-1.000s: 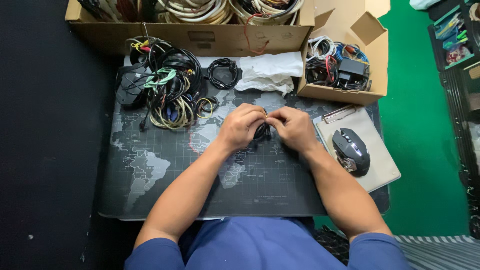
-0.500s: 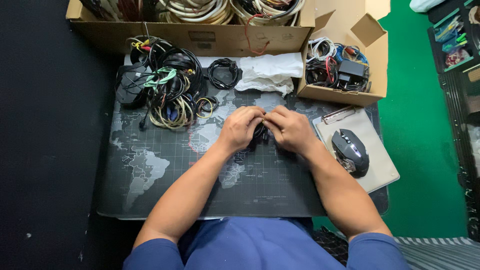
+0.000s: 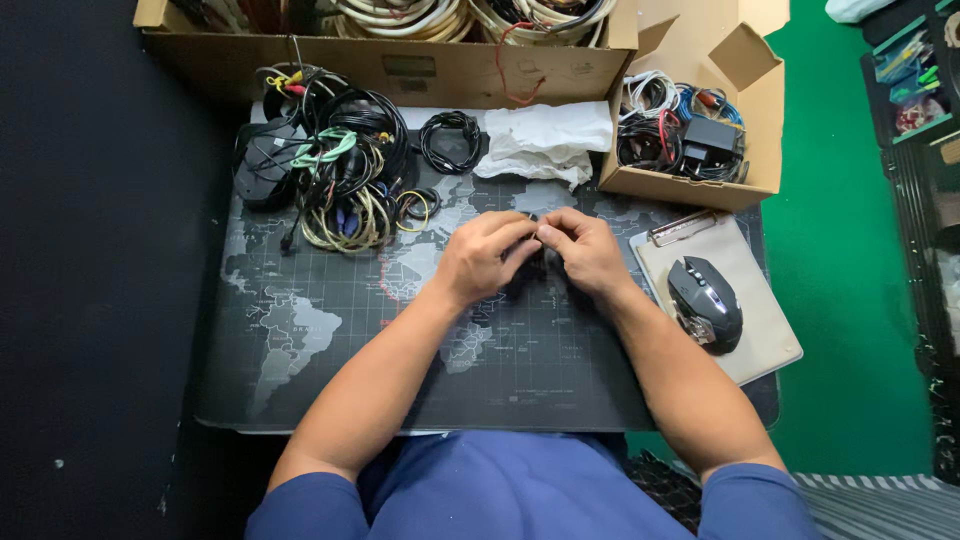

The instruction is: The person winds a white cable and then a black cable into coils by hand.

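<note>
Since half a second ago, my two hands have drawn tighter together over the middle of the table; the left hand (image 3: 487, 255) now overlaps the right hand (image 3: 585, 250) at the fingertips, so I judge the winding continues. Both sets of fingers are pinched narrow on a small dark cable (image 3: 527, 270), which sits between the palms on the map-printed mat (image 3: 330, 330), mostly hidden. Only a black sliver shows beneath the knuckles; its length I cannot tell.
</note>
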